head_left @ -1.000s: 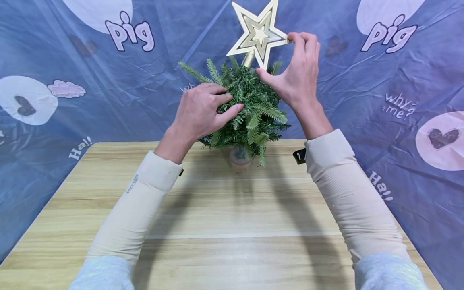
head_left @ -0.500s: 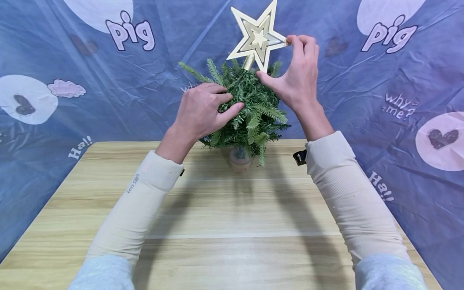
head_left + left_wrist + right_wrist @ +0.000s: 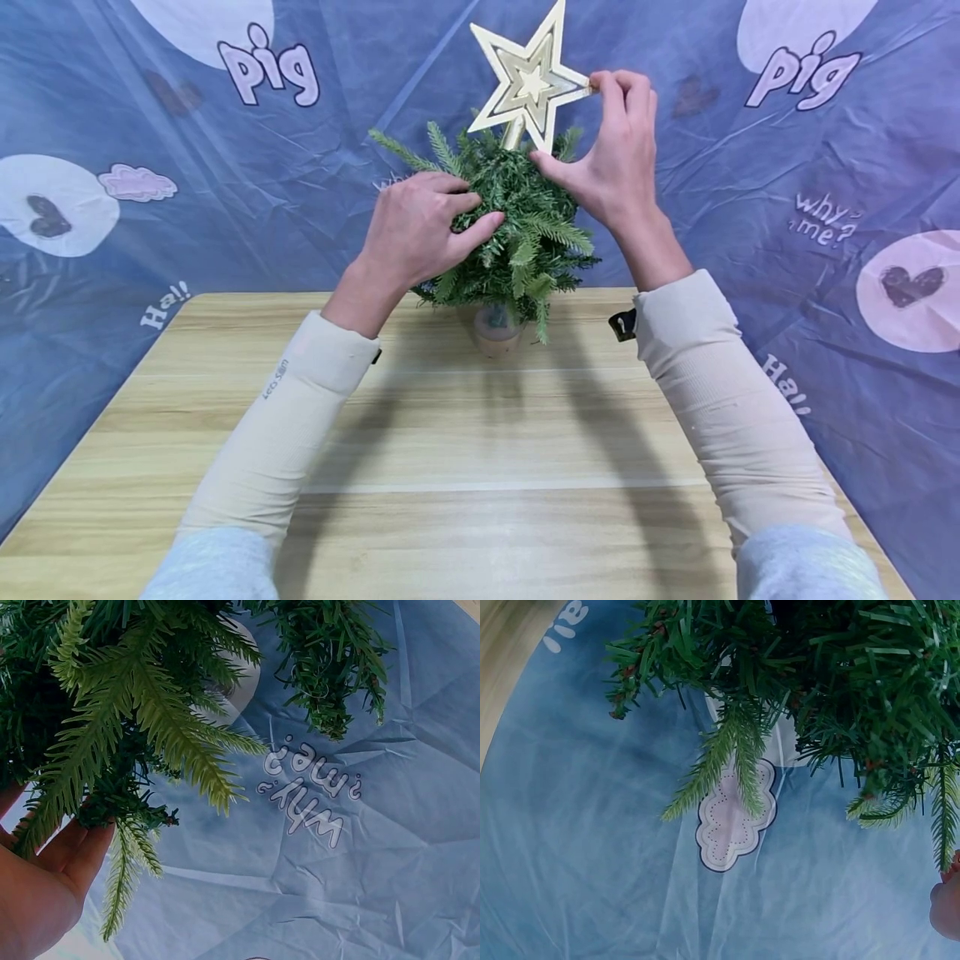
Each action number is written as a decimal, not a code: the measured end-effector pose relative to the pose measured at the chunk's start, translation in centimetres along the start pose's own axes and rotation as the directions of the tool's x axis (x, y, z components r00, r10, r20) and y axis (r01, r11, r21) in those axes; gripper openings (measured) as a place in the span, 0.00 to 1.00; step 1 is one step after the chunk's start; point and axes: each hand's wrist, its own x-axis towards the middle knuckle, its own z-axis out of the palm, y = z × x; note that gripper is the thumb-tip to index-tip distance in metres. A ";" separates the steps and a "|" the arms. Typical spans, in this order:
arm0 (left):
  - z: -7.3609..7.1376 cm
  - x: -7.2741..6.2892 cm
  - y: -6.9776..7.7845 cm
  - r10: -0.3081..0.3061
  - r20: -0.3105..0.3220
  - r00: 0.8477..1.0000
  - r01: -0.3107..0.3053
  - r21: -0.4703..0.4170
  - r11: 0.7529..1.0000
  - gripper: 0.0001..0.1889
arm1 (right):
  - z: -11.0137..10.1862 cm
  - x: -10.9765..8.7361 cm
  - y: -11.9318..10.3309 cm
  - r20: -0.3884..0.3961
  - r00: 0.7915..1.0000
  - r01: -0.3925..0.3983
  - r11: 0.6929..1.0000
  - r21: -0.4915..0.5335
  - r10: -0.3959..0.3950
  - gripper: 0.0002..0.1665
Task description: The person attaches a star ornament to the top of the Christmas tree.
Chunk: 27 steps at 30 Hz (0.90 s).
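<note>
A small artificial Christmas tree (image 3: 525, 242) stands upright in a round pot (image 3: 497, 332) at the back of the table. My left hand (image 3: 420, 225) grips the tree's upper left side, its fingers curled in among the branches. In the left wrist view, fingertips (image 3: 88, 851) show behind the green needles. A gold star topper (image 3: 531, 83) leans a little left over the treetop, its gold tube (image 3: 513, 133) reaching down to the top needles. My right hand (image 3: 622, 150) holds the star between fingers at its right point and thumb at its lower right point.
The wooden table (image 3: 480, 533) stretches toward me, with shadows of both arms on it. Behind and at both sides hangs a blue printed cloth (image 3: 360, 75), close behind the tree. Dark straps show at both sleeve cuffs.
The star has sunk slightly toward the treetop and shifted a little left, with my right hand moving along with it. My left hand and the tree have stayed in place.
</note>
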 end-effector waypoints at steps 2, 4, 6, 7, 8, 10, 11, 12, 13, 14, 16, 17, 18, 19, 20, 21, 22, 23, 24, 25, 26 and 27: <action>0.0 0.0 0.0 -0.006 0.005 1.000 0.006 0.000 1.000 0.25 | 0.0 0.1 0.0 0.006 1.000 0.001 1.000 -0.002 -0.001 0.48; -0.1 0.0 0.1 -0.009 0.007 1.000 0.009 0.001 1.000 0.24 | 0.0 0.1 0.0 0.015 1.000 0.000 1.000 -0.007 0.000 0.49; -0.1 0.1 0.1 -0.011 0.010 1.000 0.011 0.000 1.000 0.24 | 0.0 0.1 0.0 0.021 1.000 0.005 1.000 -0.009 -0.005 0.49; -0.2 0.1 0.1 -0.010 0.010 1.000 0.010 0.001 1.000 0.24 | 0.0 0.1 0.1 0.020 1.000 0.014 1.000 -0.009 -0.014 0.49; -0.2 0.1 0.1 -0.008 0.010 1.000 0.008 0.001 1.000 0.24 | 0.0 0.1 0.1 0.017 1.000 0.026 1.000 -0.008 -0.025 0.49; -0.2 0.1 0.1 -0.002 0.006 1.000 0.002 -0.002 1.000 0.24 | -0.1 0.2 0.1 0.004 0.998 0.061 0.998 -0.006 -0.061 0.48; -0.2 0.1 0.1 -0.002 0.005 1.000 0.002 -0.003 1.000 0.24 | -0.1 0.2 0.1 -0.003 0.997 0.079 0.997 -0.003 -0.079 0.48; -0.2 0.2 0.1 -0.005 0.008 1.000 0.005 -0.003 1.000 0.25 | -0.1 0.3 0.1 -0.010 0.995 0.097 0.995 -0.001 -0.097 0.48; -0.2 0.2 0.1 -0.004 0.007 1.000 0.004 -0.002 1.000 0.25 | -0.2 0.4 0.1 -0.013 0.993 0.116 0.993 -0.002 -0.116 0.48; -0.2 0.2 0.1 -0.008 0.010 1.000 0.008 -0.003 1.000 0.25 | -0.3 0.5 0.0 -0.013 0.991 0.131 0.991 -0.002 -0.131 0.48; -0.2 0.3 0.1 -0.013 0.017 1.000 0.014 -0.004 1.000 0.25 | -0.4 0.7 -0.1 -0.001 0.988 0.153 0.988 0.000 -0.153 0.49; -0.3 0.3 0.1 -0.016 0.019 1.000 0.016 -0.005 1.000 0.25 | -0.4 0.8 -0.1 0.009 0.988 0.157 0.988 0.004 -0.157 0.49; -0.3 0.3 0.1 -0.016 0.020 1.000 0.016 -0.006 1.000 0.25 | -0.5 1.0 -0.1 0.021 0.987 0.161 0.987 0.004 -0.161 0.50; -0.3 0.3 0.1 -0.014 0.018 1.000 0.014 -0.007 1.000 0.25 | -0.6 1.1 -0.2 0.034 0.986 0.163 0.987 0.005 -0.163 0.50; -0.3 0.3 0.1 -0.015 0.021 1.000 0.015 -0.008 1.000 0.25 | -0.7 1.2 -0.2 0.048 0.986 0.162 0.987 0.007 -0.162 0.50; -0.3 0.3 0.1 -0.012 0.019 1.000 0.012 -0.008 1.000 0.25 | -0.7 1.2 -0.3 0.061 0.985 0.161 0.987 0.008 -0.161 0.51; -0.3 0.3 0.1 -0.011 0.018 1.000 0.011 -0.007 1.000 0.24 | -0.8 1.3 -0.3 0.072 0.985 0.159 0.987 0.009 -0.159 0.51; -0.3 0.2 0.1 -0.008 0.016 1.000 0.008 -0.006 1.000 0.24 | -0.8 1.4 -0.3 0.082 0.984 0.157 0.988 0.010 -0.157 0.51; -0.3 0.2 0.1 -0.006 0.016 1.000 0.006 -0.005 1.000 0.24 | -0.8 1.4 -0.3 0.091 0.984 0.155 0.988 0.008 -0.156 0.51; -0.3 0.3 0.1 -0.005 0.016 1.000 0.005 -0.005 1.000 0.24 | -0.8 1.5 -0.4 0.100 0.984 0.150 0.989 0.010 -0.150 0.51; -0.3 0.3 0.1 -0.004 0.017 1.000 0.004 -0.005 1.000 0.24 | -0.9 1.5 -0.4 0.106 0.984 0.143 0.990 0.012 -0.144 0.52; -0.4 0.3 0.1 -0.001 0.016 1.000 0.001 -0.004 1.000 0.24 | -0.9 1.6 -0.5 0.111 0.984 0.138 0.990 0.016 -0.139 0.52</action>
